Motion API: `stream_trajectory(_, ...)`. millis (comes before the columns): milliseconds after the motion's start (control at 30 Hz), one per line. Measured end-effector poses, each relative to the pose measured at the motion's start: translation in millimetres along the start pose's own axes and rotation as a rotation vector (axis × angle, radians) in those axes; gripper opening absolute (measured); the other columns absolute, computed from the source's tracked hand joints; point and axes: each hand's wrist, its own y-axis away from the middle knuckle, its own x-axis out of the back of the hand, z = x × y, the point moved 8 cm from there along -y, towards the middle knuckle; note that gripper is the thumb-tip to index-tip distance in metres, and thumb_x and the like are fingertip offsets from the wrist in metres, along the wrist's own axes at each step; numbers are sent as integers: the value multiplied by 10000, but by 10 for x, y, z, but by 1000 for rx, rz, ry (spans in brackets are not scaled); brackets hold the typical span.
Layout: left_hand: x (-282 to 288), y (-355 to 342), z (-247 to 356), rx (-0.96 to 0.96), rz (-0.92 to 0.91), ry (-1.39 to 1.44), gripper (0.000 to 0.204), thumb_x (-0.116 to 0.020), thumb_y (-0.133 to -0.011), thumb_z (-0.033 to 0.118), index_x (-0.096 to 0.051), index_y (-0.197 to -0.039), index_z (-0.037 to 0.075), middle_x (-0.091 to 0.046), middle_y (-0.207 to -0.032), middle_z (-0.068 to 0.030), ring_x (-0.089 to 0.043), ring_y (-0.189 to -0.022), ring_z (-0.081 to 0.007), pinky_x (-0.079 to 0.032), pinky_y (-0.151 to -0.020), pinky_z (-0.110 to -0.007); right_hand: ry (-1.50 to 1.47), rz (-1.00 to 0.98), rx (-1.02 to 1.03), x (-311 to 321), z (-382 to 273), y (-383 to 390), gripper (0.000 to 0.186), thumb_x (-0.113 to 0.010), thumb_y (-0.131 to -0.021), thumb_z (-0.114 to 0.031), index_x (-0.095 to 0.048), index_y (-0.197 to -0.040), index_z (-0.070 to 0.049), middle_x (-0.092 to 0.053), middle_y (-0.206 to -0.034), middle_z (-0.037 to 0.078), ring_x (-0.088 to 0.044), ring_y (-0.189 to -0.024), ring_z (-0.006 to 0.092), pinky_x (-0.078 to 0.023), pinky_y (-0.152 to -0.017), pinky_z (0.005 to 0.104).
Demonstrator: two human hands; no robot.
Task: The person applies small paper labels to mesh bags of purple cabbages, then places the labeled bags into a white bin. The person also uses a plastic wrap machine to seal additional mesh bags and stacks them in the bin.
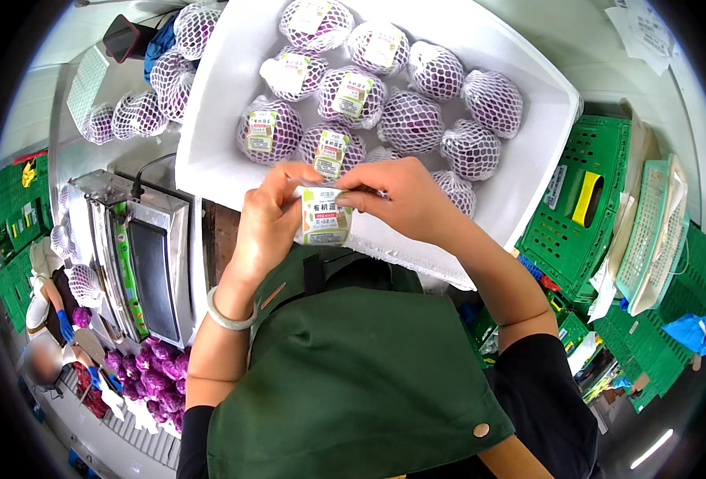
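My left hand point(266, 215) grips a white label point(326, 227) with green edges and a red strip, held in front of my apron at the near edge of a white foam box point(217, 152). My right hand point(397, 198) pinches the top right corner of the same label. Just beyond my fingers, purple cabbages in white foam nets point(413, 121) lie in the box. Several of them, on the left and far side, carry a similar label, such as this labelled cabbage point(353, 97). My fingers partly cover the nearest ones.
More netted cabbages point(139, 114) lie left of the box. A metal machine with a dark panel point(161, 267) stands nearer on the left, with bare purple cabbages point(157, 379) below it. Green crates point(580, 211) are stacked at right. Another person with blue gloves point(65, 326) is at far left.
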Motion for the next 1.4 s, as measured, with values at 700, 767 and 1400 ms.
stream_trajectory(700,11,-256,-67,-155,77,227,359,-529,-855,-161,-651,-1133,31,-651,-1012,-26,-613,-937,-93,-499,-829,-242,1035,530,145,1721,1479,-544,390,-732,-824,-318,-685,-1128,-79,-687,-1110,100,-597,-1107,299,-522,-829,420)
stream_trajectory(767,-46,-243,-112,-107,40,239,295,-510,-863,-148,-671,-1048,15,-656,-1024,-24,-613,-935,-92,-499,-837,-244,886,507,44,1568,1179,-530,358,-729,-841,-253,-687,-1152,-80,-694,-1112,104,-624,-1049,280,-515,-868,378)
stream_trajectory(1400,210,-147,-316,-80,215,295,400,-722,-809,-84,-398,-626,64,-695,-894,-72,-507,-692,-36,-422,-605,-202,266,504,-280,1152,1246,2,426,-817,-756,-304,-651,-1011,-6,-668,-780,90,-632,-703,175,-481,-640,321)
